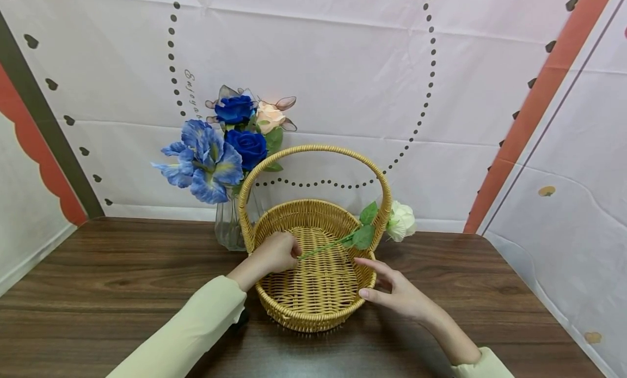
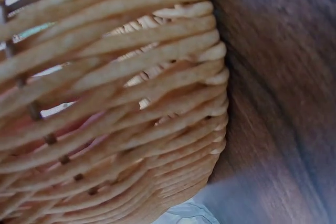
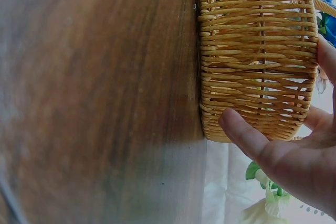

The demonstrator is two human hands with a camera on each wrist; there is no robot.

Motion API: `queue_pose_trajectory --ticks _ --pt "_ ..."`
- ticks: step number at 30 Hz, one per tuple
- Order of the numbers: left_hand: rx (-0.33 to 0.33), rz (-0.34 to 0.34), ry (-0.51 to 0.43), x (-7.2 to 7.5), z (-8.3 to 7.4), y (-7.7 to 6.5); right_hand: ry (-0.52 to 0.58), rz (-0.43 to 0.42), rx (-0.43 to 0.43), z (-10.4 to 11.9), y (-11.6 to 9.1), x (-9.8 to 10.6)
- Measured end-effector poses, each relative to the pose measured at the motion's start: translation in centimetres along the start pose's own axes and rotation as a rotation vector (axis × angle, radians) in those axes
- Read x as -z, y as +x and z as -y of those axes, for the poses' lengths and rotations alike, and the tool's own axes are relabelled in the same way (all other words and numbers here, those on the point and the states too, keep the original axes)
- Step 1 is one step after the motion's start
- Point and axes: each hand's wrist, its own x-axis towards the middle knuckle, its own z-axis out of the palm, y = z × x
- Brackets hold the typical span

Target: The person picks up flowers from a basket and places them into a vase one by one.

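Observation:
A white rose (image 1: 401, 221) with green leaves lies slanted across the wicker basket (image 1: 313, 316), its bloom beyond the right side of the rim. Inside the basket, my left hand (image 1: 280, 251) pinches the lower end of the rose's green stem (image 1: 320, 250). My right hand (image 1: 399, 292) is at the basket's right side, fingers extended, the thumb by the outer wall and a fingertip at the rim. In the right wrist view the thumb (image 3: 244, 135) lies by the woven wall. Basket weave hides the left hand in the left wrist view.
Behind the basket's left side stands a clear glass vase (image 1: 228, 225) with a blue iris (image 1: 208, 163), blue roses (image 1: 247, 147) and a pale peach rose (image 1: 269, 117). The basket's tall handle (image 1: 313, 148) arches over it. A printed white cloth (image 1: 313, 67) hangs behind the wooden table (image 1: 122, 274).

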Motion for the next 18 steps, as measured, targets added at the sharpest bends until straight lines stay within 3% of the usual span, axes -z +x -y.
queue_pose_trajectory --ticks 9,18 --pt "-0.025 0.007 0.023 -0.23 0.15 0.29 -0.009 -0.004 0.006 -0.16 0.03 0.07" --pt "-0.059 -0.064 0.009 0.03 0.07 -0.21 -0.027 -0.002 0.015 -0.11 -0.01 0.08"
